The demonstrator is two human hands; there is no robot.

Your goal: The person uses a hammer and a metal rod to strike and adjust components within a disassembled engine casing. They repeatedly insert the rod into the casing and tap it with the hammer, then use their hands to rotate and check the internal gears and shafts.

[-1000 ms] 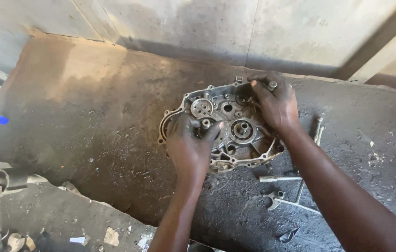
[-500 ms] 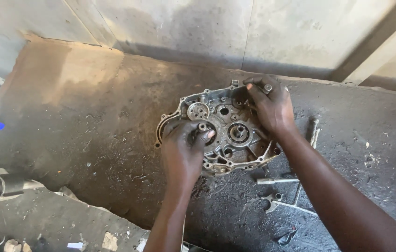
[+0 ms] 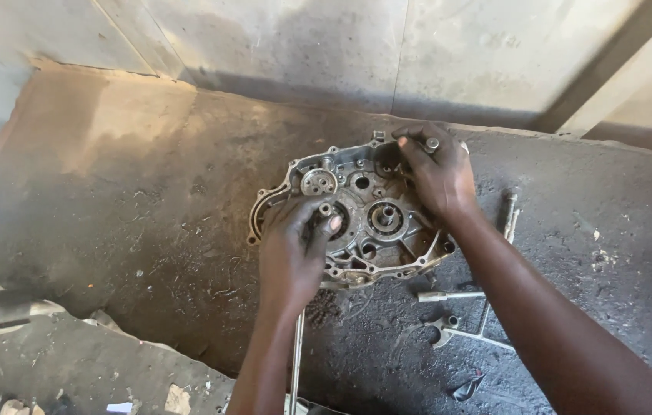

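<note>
Two hands rest on a grey engine casing (image 3: 364,211) lying mid-surface (image 3: 149,207): the left hand (image 3: 295,250) curls its fingers into a near-left bore, the right hand (image 3: 437,173) grips the far rim.

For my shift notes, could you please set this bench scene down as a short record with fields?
Setting: dirty, oil-stained workbench against a grey wall
Main item: metal engine case, lying flat, open side up
Left hand: rests on the case's near left part, fingertips at a small round part
Right hand: on the case's far edge, fingers around a small metal piece
Nearby: loose metal tools right of the case; thin rod at the near edge
</note>
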